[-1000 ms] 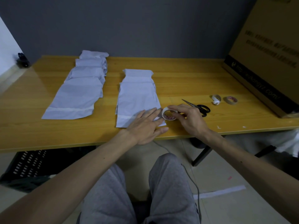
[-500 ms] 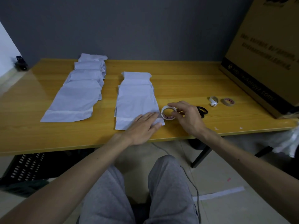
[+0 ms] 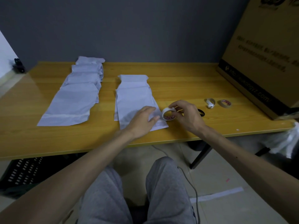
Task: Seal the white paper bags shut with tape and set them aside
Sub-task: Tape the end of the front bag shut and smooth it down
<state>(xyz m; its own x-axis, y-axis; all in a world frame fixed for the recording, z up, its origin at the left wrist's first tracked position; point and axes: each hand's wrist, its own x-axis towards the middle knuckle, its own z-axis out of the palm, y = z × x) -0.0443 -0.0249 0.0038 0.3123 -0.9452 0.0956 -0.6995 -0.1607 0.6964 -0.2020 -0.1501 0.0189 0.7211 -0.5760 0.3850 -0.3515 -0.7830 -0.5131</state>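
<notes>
A stack of white paper bags (image 3: 134, 101) lies in the middle of the yellow table (image 3: 178, 84). My left hand (image 3: 142, 122) rests flat on the near end of the top bag, fingers spread. My right hand (image 3: 186, 117) grips a white tape roll (image 3: 168, 113) just off the bag's right corner, tilted on edge. A second row of white bags (image 3: 76, 97) lies to the left, overlapping toward the wall.
Black scissors (image 3: 201, 112) lie partly hidden behind my right hand. A small white roll (image 3: 210, 103) and a tan tape roll (image 3: 224, 103) sit to the right. A big cardboard box (image 3: 265, 54) fills the table's right end. A black crate (image 3: 21, 173) stands under the table.
My right hand has lifted the tape roll slightly and tilted it toward the bag's corner. My left hand has slid a little further onto the bag. The camera has tilted.
</notes>
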